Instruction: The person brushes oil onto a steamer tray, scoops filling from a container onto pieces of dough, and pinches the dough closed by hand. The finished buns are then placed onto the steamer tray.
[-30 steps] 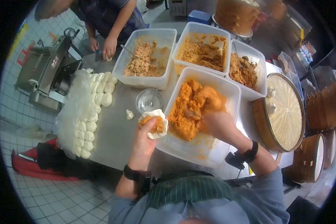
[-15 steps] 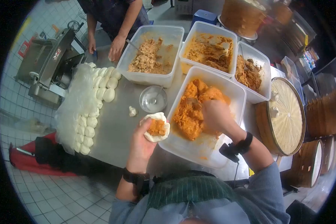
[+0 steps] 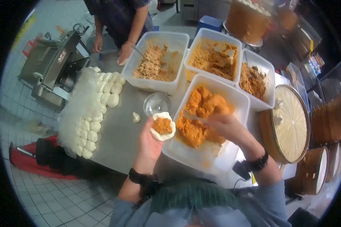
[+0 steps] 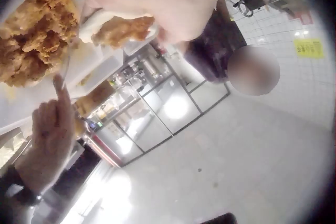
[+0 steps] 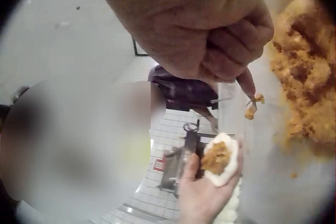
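The left hand (image 3: 147, 146) is gripping by its edge a round white dough wrapper (image 3: 164, 137), which is carrying orange filling (image 3: 162, 125) near the left wall of a rectangular translucent plastic tub (image 3: 188, 156). The right hand (image 3: 228, 127), with fingers curling tightly, is holding a thin flat tool (image 3: 193, 116) over the moist orange mash (image 3: 195, 133) inside this tub.

One filled dough round (image 3: 163, 126) and one held utensil (image 3: 192, 116) are counted. Four plastic tubs (image 3: 180, 150) are counted, one by the near edge of the tabletop (image 3: 119, 140). One glass bowl (image 3: 157, 107) and one dough scrap (image 3: 136, 118) are logged. Along the left edge, over fifteen dough balls (image 3: 113, 100) are made out, exact count blocked by one plastic sheet (image 3: 75, 111). By the right edge, one round steamer (image 3: 269, 132) is noted, topped with two small white pieces (image 3: 279, 119).
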`<move>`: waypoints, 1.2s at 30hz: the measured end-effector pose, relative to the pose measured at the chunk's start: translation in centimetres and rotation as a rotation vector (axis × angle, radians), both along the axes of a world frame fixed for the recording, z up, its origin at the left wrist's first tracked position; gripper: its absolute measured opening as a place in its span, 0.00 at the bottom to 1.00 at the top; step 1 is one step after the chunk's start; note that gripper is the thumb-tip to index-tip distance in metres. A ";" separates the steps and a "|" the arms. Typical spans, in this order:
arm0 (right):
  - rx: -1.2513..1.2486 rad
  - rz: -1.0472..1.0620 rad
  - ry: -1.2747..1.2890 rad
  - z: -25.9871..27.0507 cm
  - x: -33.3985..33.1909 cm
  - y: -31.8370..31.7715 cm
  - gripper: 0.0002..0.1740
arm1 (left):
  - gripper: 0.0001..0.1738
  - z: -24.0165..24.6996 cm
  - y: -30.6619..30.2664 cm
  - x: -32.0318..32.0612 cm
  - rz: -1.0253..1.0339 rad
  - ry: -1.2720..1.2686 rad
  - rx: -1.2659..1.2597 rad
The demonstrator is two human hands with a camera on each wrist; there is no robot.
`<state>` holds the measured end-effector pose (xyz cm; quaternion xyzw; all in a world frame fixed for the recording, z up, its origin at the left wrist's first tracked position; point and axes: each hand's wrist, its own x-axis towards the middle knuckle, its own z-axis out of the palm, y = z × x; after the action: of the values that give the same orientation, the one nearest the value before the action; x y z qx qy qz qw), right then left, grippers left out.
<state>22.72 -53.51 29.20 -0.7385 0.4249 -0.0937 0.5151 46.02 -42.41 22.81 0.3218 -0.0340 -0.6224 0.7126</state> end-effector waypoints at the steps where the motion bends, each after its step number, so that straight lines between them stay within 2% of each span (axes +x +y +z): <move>1: -0.012 0.017 -0.009 0.8 -0.3 0.3 0.16 | 0.23 0.2 -0.1 -0.2 0.017 -0.009 -0.012; 3: 0.045 0.064 -0.141 1.9 -0.8 1.3 0.15 | 0.18 0.5 -0.3 -1.3 -0.012 -0.184 -0.004; 4: 0.043 0.072 -0.149 2.2 -0.6 2.1 0.15 | 0.18 0.5 -0.4 -1.9 -0.004 -0.192 -0.005; 6: -0.115 0.060 -0.066 3.1 0.4 3.6 0.14 | 0.16 0.5 -0.8 -2.9 -0.046 -0.458 -0.060; 8: -0.101 0.077 -0.031 3.8 0.6 4.2 0.13 | 0.16 0.8 -0.8 -3.4 -0.004 -0.462 -0.034; 10: -0.303 0.079 -0.043 3.8 0.3 4.5 0.11 | 0.17 0.5 -0.8 -2.8 0.033 -0.385 -0.075; 11: -0.307 0.083 -0.046 4.0 0.0 4.3 0.11 | 0.17 0.3 -0.7 -2.4 0.038 -0.387 -0.079; 13: -0.494 0.084 0.132 4.5 -0.7 3.7 0.09 | 0.19 0.1 -0.5 -1.4 0.115 -0.347 -0.058; 14: -0.495 0.083 0.134 4.1 -0.5 3.4 0.09 | 0.19 0.2 -0.3 -1.0 0.115 -0.346 -0.060; 16: -0.735 0.249 0.610 1.5 0.0 2.2 0.05 | 0.22 0.4 -0.1 -0.8 0.041 -0.244 -0.114; 17: -0.735 0.241 0.615 -0.8 0.6 1.7 0.05 | 0.22 0.7 -0.1 -0.9 0.033 -0.242 -0.118; 19: -0.716 0.488 0.774 -5.5 1.9 0.6 0.06 | 0.24 1.6 0.2 -1.4 -0.051 -0.105 -0.073; 20: -0.722 0.485 0.777 -6.0 1.9 0.2 0.06 | 0.24 1.8 0.1 -1.5 -0.052 -0.105 -0.080; 22: -0.771 0.449 0.563 -6.8 1.8 -0.1 0.08 | 0.23 2.0 0.4 -1.5 -0.164 -0.056 -0.090; 23: -0.767 0.452 0.563 -6.1 1.9 0.3 0.08 | 0.23 2.2 0.6 -1.5 -0.163 -0.054 -0.086; 25: -0.943 0.092 0.061 -2.9 2.5 1.4 0.13 | 0.22 2.7 0.5 -1.5 -0.199 -0.010 -0.082; 26: -0.937 0.092 0.065 -1.8 2.7 1.9 0.13 | 0.22 2.8 0.5 -1.7 -0.201 -0.005 -0.078; 28: -0.329 -0.039 -0.251 -0.2 3.0 2.8 0.18 | 0.23 3.0 0.6 -1.9 -0.226 -0.016 -0.116; 29: -0.330 -0.050 -0.251 0.0 3.0 3.1 0.18 | 0.23 3.0 0.5 -2.1 -0.236 -0.017 -0.116; 31: -0.098 -0.038 -0.163 0.2 2.9 3.6 0.19 | 0.23 3.0 0.4 -2.6 -0.240 -0.057 -0.069; 36: -0.068 -0.147 -0.343 -0.6 2.6 4.5 0.12 | 0.24 2.8 0.7 -3.2 -0.275 -0.056 -0.083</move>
<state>25.29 -49.00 28.58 -0.6955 0.3805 -0.2698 0.5465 42.78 -41.75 25.61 0.3015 -0.1235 -0.7030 0.6322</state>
